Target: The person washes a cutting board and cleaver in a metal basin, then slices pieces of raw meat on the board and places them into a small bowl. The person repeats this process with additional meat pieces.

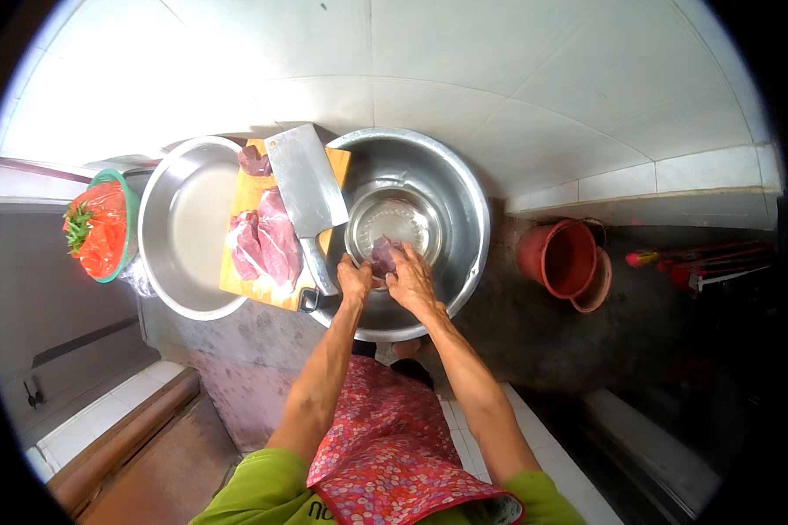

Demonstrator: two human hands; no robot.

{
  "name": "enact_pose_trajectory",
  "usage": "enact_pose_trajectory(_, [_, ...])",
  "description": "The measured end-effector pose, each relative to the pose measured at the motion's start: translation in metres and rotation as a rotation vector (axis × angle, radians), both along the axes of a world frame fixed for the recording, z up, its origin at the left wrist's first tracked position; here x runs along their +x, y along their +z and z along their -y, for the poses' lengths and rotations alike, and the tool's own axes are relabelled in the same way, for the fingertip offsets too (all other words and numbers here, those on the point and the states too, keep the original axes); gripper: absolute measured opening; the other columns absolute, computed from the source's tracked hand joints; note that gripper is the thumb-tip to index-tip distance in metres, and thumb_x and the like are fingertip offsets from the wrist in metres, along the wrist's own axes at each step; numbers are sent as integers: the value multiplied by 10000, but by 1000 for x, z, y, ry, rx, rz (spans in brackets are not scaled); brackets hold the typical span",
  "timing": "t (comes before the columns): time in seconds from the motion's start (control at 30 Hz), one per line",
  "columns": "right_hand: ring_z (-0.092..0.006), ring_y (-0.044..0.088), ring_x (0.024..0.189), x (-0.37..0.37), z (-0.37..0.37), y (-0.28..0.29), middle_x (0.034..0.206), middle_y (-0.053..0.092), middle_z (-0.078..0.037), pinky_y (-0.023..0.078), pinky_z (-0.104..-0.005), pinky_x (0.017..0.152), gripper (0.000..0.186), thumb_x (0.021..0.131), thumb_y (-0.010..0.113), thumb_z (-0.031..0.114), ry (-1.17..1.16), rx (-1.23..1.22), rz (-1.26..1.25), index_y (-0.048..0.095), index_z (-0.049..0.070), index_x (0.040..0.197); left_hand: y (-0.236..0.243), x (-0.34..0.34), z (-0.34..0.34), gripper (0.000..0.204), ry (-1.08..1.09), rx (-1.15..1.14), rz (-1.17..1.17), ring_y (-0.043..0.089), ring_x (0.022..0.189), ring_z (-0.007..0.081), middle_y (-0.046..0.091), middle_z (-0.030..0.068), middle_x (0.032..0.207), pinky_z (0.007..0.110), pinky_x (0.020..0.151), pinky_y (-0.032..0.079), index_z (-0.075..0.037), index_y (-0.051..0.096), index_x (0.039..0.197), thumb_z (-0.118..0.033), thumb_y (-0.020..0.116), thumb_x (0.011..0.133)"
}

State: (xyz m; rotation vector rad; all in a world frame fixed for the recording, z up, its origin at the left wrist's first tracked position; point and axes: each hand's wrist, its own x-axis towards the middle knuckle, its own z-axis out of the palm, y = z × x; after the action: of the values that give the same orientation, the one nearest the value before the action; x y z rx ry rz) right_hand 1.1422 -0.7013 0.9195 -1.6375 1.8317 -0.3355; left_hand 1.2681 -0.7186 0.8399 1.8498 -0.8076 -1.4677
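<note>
Both hands work over a small steel bowl [409,213] that sits inside a large metal basin [469,188]. A dark reddish-purple piece of meat [383,255] is gripped between my left hand [354,279] and my right hand [413,282], fingers closed on its two sides. Left of them, a wooden cutting board [243,203] rests across the rims of two basins. It bears pink raw meat [277,241], a smaller dark piece of meat [255,161] and a cleaver [306,181], whose handle points toward me.
A second metal basin [193,210] stands under the board's left side. Farther left is a green basket [131,219] with a red plastic bag [103,223] and green vegetables [78,229]. Red buckets [556,260] stand at right. A tiled wall [446,61] rises behind.
</note>
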Motion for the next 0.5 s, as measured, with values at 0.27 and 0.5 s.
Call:
enact_pose_trajectory(0.27, [-394,403,1242,-3,3,-34,1352,408,-256,330,-419,1050,419,745,633,65,-214,44,-76,566,-7,1153,-8,3,21,381,96,179,-114,624,549,238,584,202,1013,286,372,537,79,432,1212,-35,549,868])
enact_pose_trajectory(0.5, [-397,412,1236,-9,11,-43,1322,436,-274,332,-420,1050,318,751,616,74,-226,8,-92,615,-18,1056,-17,0,24,450,109,243,-211,609,559,229,556,200,1061,289,335,513,92,380,1260,-41,562,871])
